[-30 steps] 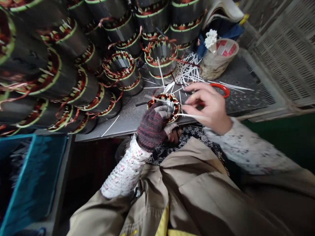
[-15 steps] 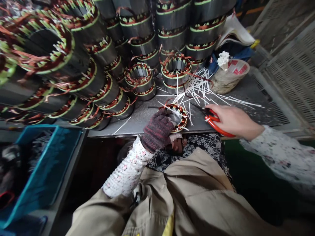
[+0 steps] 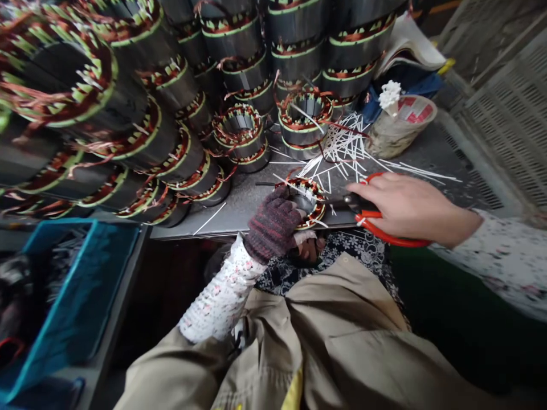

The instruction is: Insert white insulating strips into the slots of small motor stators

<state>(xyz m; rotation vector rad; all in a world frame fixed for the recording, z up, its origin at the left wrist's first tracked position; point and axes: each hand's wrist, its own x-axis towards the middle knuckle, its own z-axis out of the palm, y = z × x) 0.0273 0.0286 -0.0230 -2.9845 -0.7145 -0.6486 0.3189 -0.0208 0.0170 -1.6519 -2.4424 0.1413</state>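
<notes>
A small motor stator (image 3: 317, 212) with copper windings and white ties lies at the front edge of the grey bench. My left hand (image 3: 276, 222), in a dark knitted glove with bare fingertips, grips its left rim, fingers bent into the bore. My bare right hand (image 3: 405, 208) is closed around red-handled scissors (image 3: 371, 221). Their dark blades point left and reach the stator's right side; whether they touch it I cannot make out. A loose pile of white tie strips (image 3: 346, 145) lies just behind.
Tall stacks of wound stators (image 3: 239, 42) crowd the back and left. Two smaller stator stacks stand behind my hands, one being a nearer stator (image 3: 305, 122). A tub (image 3: 401, 128) holding white strips stands right, near a perforated crate (image 3: 508, 125). A teal bin (image 3: 85, 296) sits lower left.
My right hand has turned the scissors so the blades now point left at the stator's right side. A white strip that stood upright behind the stator now lies slanted across the rear one.
</notes>
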